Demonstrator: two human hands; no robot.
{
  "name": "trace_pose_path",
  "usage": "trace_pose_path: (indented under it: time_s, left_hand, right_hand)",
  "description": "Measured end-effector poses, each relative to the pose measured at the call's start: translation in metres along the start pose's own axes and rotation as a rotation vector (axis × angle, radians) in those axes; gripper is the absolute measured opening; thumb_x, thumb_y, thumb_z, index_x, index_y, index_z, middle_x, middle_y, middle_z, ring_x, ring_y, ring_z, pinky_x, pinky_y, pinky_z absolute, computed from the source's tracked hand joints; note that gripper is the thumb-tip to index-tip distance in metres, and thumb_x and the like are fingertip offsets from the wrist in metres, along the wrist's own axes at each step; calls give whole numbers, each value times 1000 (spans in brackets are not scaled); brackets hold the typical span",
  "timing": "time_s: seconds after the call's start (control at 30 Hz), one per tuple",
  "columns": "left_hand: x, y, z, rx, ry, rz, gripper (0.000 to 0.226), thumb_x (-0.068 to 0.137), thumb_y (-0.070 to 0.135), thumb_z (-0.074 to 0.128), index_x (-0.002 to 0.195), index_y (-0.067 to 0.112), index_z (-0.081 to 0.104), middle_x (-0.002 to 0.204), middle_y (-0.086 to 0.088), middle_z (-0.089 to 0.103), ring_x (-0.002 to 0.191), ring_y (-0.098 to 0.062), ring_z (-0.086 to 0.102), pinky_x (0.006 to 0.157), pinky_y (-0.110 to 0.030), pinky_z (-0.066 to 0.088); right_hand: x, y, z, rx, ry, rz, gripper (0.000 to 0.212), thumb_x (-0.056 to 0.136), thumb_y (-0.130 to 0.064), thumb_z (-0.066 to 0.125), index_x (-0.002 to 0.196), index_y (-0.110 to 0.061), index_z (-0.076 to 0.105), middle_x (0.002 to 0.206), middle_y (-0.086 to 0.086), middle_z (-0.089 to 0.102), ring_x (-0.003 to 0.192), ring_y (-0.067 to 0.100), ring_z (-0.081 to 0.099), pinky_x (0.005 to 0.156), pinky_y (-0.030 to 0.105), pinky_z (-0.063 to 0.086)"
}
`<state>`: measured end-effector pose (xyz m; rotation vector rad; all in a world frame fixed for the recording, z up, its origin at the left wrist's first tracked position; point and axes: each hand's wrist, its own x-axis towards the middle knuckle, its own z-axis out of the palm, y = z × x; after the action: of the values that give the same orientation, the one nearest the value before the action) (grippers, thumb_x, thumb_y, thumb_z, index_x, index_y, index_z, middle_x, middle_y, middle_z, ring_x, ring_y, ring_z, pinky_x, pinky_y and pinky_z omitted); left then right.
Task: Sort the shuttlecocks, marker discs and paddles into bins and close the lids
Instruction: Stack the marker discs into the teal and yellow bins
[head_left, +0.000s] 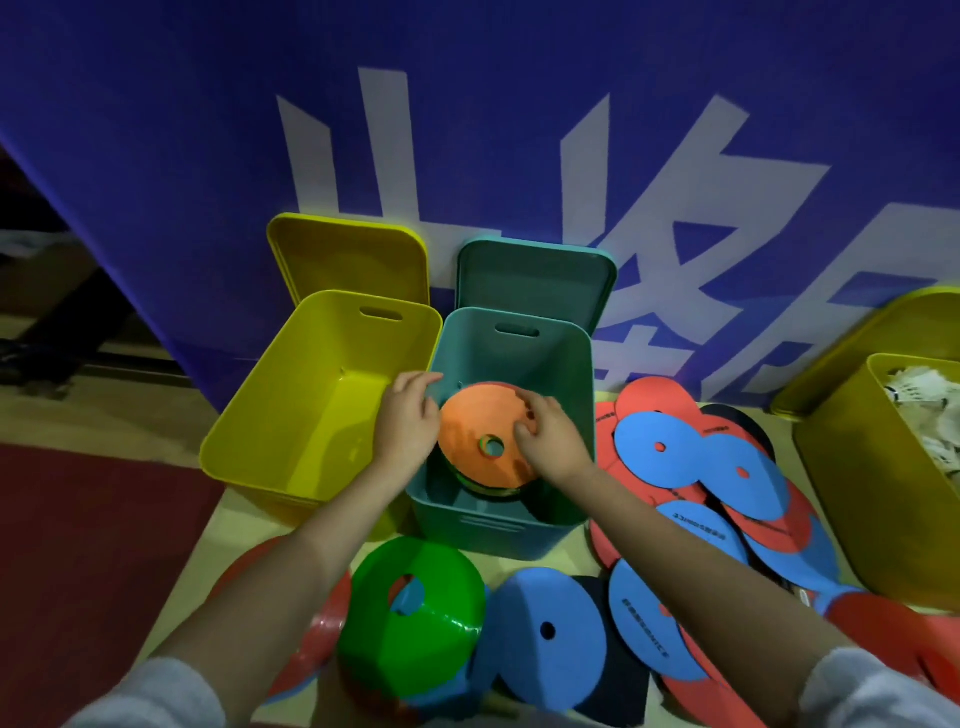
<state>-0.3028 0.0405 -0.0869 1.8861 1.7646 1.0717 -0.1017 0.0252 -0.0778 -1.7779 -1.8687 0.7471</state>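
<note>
- While both hands reach into the teal bin (540, 358), the left hand (408, 421) and right hand (548, 436) pinch opposite edges of an orange marker disc (480, 431).
- An open yellow bin (291, 410) sits just left of the left hand.

You're looking at an orange marker disc (480, 441) lying atop a stack inside the open teal bin (571, 415). Yellow bin (291, 415) standing open, left. Blue and red paddles (727, 478) are piling right; a green disc (415, 613) is sitting in front. Shuttlecocks (930, 410) are filling the far-right bin (857, 493).
</note>
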Motion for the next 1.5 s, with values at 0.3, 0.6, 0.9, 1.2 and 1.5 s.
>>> trace_pose_path:
  time_s: [0.3,0.6,0.9,1.2,1.5]
  left_hand:
    - [-120,-15,-55,50,193,-68,35,83,11,43,108,14,67,99,-3,52,96,-25,50,81,-39,45]
    - [-218,-53,-75,288,70,-451,34,76,3,59,108,10,67,110,-18,60,108,-37,52,94,-45,42]
    - [-221,-90,-88,550,-310,-460,61,83,30,64,139,19,44,136,-12,46,127,-29,39,101,-38,38]
    - [-231,-126,-63,826,-539,-303,95,76,62,61,151,27,13,155,-17,15,141,-32,19,112,-46,21]
    - [-229,-154,-76,693,-450,-182,92,74,54,66,150,27,21,145,-19,29,133,-31,31,106,-41,28]
  right_hand:
    - [-120,-17,-6,409,-80,-225,29,89,-19,47,111,-17,65,91,8,67,79,19,63,73,28,50]
    - [-161,-10,67,223,-378,-281,29,92,-14,48,116,-11,63,91,9,63,76,25,60,72,38,48]
    - [-175,-18,116,-207,-452,-311,57,88,-21,55,142,-23,36,136,7,45,127,24,41,97,31,38]
    - [-182,-34,177,-642,-373,-208,91,50,-37,80,133,-13,55,133,13,54,128,31,46,100,42,45]
    - [-191,-39,199,-703,-382,-216,97,41,-73,71,124,-24,62,99,9,64,94,26,62,93,47,46]
